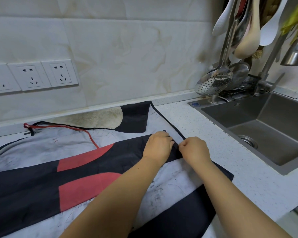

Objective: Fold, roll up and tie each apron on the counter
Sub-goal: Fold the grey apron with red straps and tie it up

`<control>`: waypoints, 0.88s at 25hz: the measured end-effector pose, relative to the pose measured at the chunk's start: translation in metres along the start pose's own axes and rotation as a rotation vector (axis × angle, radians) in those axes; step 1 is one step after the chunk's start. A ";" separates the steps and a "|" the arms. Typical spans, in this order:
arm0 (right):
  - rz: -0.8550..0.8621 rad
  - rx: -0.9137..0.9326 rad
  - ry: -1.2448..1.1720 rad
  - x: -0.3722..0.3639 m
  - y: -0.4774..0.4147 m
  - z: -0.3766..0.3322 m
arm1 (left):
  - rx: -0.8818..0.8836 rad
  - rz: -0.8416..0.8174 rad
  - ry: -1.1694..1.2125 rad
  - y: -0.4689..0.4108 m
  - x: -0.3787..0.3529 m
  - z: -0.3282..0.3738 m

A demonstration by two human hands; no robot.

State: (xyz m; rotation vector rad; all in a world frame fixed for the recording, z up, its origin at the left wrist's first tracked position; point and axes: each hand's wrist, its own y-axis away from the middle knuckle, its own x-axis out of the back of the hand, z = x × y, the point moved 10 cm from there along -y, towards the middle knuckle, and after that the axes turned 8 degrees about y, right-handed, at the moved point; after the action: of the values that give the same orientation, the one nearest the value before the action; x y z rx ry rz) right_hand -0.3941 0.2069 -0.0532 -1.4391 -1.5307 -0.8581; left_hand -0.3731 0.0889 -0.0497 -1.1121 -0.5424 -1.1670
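Two bare forearms are seen reaching forward over an apron [33, 186] of black, red and pale grey cloth, which is spread flat along the counter [213, 134] and fills its left and middle parts. At the apron's far right corner the two hands are held close together. The left hand [157, 146] is curled with its fingers closed on the black cloth of a folded-over band. The right hand [194, 149] is curled just beside it, and the cloth edge is pinched where a black strap [168, 122] meets it. From there the strap is laid out straight towards the wall. Further back, a thin red cord [76, 128] is draped over the pale cloth, and a beige fuzzy patch [93, 119] is seen against the wall's foot. To the right a steel sink [265, 126] is set into the counter. On the tiled wall three sockets [31, 77] are mounted, and a slotted spoon [213, 82] is hung beside a tap [294, 52].
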 end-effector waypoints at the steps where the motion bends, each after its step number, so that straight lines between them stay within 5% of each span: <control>1: -0.025 -0.032 -0.020 0.000 -0.002 0.003 | 0.002 0.002 -0.022 0.001 0.003 0.002; 7: -0.108 0.014 0.190 -0.017 -0.006 -0.007 | 0.095 -0.063 -0.028 0.001 -0.001 -0.006; 13: 0.227 0.323 0.383 0.001 0.032 -0.056 | 0.182 0.005 0.067 0.003 0.006 -0.017; 16: 0.264 0.508 0.431 -0.001 0.049 -0.077 | 0.203 0.068 0.021 0.006 0.015 -0.019; 22: -0.053 0.207 0.219 -0.008 0.005 -0.034 | 0.220 0.068 0.018 0.006 0.017 -0.021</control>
State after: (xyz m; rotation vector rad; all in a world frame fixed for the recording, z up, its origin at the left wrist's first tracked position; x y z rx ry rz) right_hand -0.3851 0.1731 -0.0470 -1.1224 -1.4505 -0.8333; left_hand -0.3661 0.0630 -0.0466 -0.9240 -0.5990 -1.0306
